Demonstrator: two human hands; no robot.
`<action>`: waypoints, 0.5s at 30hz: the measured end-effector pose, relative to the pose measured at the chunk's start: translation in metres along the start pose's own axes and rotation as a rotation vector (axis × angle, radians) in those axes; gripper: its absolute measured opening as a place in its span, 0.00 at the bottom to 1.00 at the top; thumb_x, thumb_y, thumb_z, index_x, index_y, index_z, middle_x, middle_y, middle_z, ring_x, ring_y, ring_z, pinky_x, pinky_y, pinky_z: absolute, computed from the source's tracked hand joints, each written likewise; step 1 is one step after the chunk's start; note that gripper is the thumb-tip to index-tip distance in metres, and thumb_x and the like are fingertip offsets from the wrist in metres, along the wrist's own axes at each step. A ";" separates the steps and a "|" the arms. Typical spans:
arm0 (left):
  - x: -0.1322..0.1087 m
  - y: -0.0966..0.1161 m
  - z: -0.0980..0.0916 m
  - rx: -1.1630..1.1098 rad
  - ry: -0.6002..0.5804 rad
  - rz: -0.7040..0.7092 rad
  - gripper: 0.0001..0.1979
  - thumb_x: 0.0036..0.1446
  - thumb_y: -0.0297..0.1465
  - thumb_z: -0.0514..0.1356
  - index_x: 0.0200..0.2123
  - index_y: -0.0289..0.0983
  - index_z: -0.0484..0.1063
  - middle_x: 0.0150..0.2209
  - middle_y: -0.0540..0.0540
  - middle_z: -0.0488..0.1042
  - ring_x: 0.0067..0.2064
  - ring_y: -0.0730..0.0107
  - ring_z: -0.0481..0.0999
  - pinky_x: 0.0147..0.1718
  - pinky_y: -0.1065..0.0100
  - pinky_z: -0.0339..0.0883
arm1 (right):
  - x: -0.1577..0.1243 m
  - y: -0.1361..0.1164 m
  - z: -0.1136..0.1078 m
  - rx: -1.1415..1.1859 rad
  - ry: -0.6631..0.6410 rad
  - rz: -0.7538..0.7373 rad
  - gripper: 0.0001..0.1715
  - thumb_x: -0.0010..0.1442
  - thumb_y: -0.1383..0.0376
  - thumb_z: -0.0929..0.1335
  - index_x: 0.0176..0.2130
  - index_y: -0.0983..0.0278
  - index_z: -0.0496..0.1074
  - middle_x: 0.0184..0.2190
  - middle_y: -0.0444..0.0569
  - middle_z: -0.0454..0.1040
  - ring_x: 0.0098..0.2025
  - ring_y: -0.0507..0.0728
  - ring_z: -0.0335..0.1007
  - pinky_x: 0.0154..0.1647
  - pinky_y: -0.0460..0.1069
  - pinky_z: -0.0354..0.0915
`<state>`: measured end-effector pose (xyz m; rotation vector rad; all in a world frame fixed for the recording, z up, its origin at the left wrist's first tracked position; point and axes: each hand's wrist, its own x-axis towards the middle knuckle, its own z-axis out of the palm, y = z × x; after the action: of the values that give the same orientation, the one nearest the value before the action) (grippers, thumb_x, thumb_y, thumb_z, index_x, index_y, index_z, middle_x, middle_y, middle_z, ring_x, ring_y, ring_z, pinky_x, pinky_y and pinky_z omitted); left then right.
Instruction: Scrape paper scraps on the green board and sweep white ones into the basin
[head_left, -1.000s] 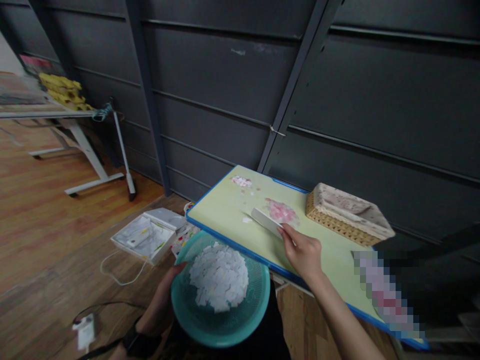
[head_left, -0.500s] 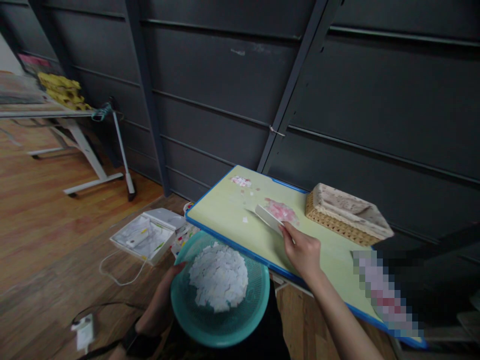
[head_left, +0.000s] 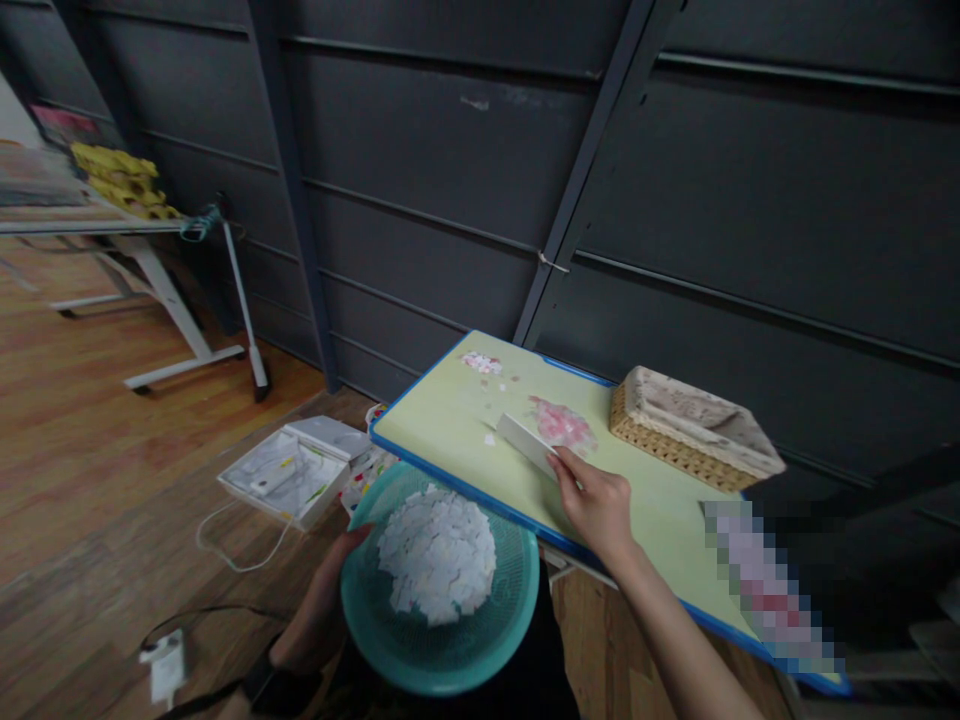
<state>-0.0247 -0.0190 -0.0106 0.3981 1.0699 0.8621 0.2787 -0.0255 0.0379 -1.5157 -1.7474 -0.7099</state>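
Yellow tabletop (head_left: 450,425): right fingers (head_left: 562,465) pinch white card (head_left: 523,440), long axis pointing far-left; left fingers (head_left: 358,537) hold colander (head_left: 480,675).

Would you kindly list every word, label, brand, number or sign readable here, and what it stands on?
No readable text anywhere.
White pieces in the teal basket: any print too small to tell.
Pixelated patch at the table's right end: anything there is unreadable.

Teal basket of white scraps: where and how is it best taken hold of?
Grip the teal basket by its rim, probably from left and right: it is wide, round and open-topped, white scraps heaped inside leave the rim bare, and its far side lies close to the yellow table. The left hand holds the left rim.
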 end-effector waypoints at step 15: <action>-0.004 0.003 0.001 -0.017 -0.032 -0.026 0.15 0.56 0.34 0.58 0.44 0.30 0.72 0.29 0.44 0.82 0.36 0.58 0.81 0.27 0.66 0.71 | -0.003 -0.003 0.004 0.037 0.018 0.011 0.14 0.61 0.64 0.65 0.37 0.67 0.79 0.28 0.51 0.80 0.23 0.52 0.75 0.23 0.42 0.65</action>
<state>-0.0256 -0.0205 -0.0053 0.3816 1.0360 0.8382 0.2753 -0.0247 0.0333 -1.4882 -1.7286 -0.6797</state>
